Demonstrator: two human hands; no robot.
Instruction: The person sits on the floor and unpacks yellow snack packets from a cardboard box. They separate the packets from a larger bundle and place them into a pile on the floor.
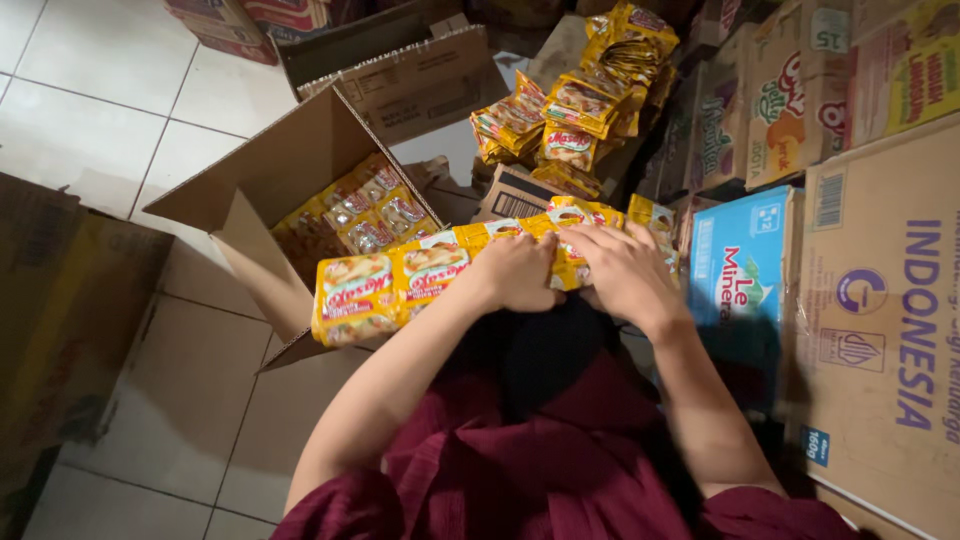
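- Head view looks down on a person in a dark red top, both bare arms reaching forward over a long strip of yellow sachets (400, 280).
- Left hand (515, 272) lies on the strip near its middle, fingers curled down over the packets and closed on them.
- Right hand (625, 272) sits just beside the left, palm down, fingers spread a little and bent over the strip's right part; whether it grips or only presses I cannot tell.
- Strip runs from the lower left, over the corner of an open box (290, 170), up to the right past both hands, ending near a blue carton (745, 265).
- Open box stands on the tiled floor (90, 110), flaps out, with more sachets (365, 210) packed inside.
- Behind the hands a loose heap of sachets (580, 100) rests on other cartons.
- Large brown carton (885, 320) stands at the right, touching the blue one.
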